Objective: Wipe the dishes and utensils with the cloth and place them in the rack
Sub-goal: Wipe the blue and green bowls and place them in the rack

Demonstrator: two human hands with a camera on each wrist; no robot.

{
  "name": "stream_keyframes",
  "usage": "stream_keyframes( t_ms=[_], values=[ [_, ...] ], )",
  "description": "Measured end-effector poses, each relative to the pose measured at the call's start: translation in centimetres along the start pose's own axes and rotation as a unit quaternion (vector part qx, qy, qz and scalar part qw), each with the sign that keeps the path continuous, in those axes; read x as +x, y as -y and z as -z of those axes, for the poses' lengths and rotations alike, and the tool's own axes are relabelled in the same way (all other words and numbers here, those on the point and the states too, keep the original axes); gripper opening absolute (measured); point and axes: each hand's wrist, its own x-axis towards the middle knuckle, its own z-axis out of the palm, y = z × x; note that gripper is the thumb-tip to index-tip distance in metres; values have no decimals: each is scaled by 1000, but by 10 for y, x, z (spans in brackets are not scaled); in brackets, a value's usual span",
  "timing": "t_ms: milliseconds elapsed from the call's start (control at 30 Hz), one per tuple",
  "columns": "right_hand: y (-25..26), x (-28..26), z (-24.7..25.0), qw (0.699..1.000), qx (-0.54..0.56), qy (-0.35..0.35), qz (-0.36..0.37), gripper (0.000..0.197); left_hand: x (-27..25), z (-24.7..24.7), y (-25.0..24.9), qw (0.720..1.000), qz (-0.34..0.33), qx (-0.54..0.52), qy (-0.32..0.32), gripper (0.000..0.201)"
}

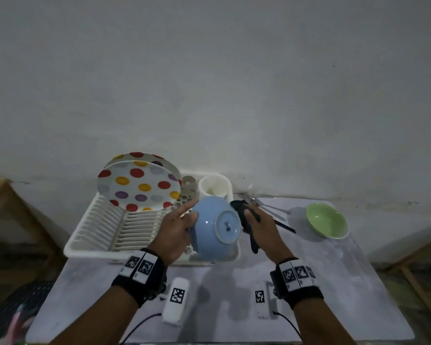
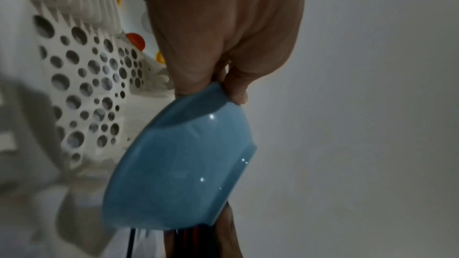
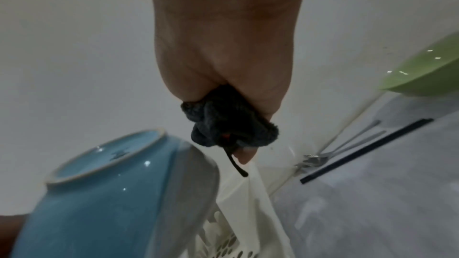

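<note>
The left hand [image 1: 174,230] grips the blue bowl [image 1: 215,231] by its rim, thumb on the outer wall, holding it tilted with the foot ring facing the camera, above the near right corner of the white rack [image 1: 97,235]. At the bowl's 3 o'clock the right hand [image 1: 260,229] is bunched round a dark cloth [image 1: 239,207], just beside the bowl's wall; whether cloth and bowl touch is hard to tell. Two spotted plates [image 1: 139,186] stand upright in the rack at the bowl's 10 o'clock, a white utensil cup [image 1: 215,186] at 12. On the table [image 1: 334,282], spoons and forks [image 1: 266,206] and dark chopsticks [image 1: 285,226] lie near 2 o'clock, the green bowl [image 1: 326,220] at 3.
</note>
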Motion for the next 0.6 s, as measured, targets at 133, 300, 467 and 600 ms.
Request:
stream_keyframes(
  t_ms=[133, 300, 467, 600],
  values=[
    [-23, -6, 11, 995, 89, -39, -27, 33, 40, 21, -3, 997, 25, 71, -20, 32],
    [-37, -8, 28, 994, 103, -38, -7, 31, 84, 34, 26, 983, 71, 169, 7, 26],
    [-55, -3, 47, 998, 67, -22, -7, 28, 108, 44, 43, 966, 95, 240, 28, 34],
    [-64, 2, 53, 997, 66, -23, -15, 33, 122, 59, 37, 931, 84, 350, 53, 37]
  ],
)
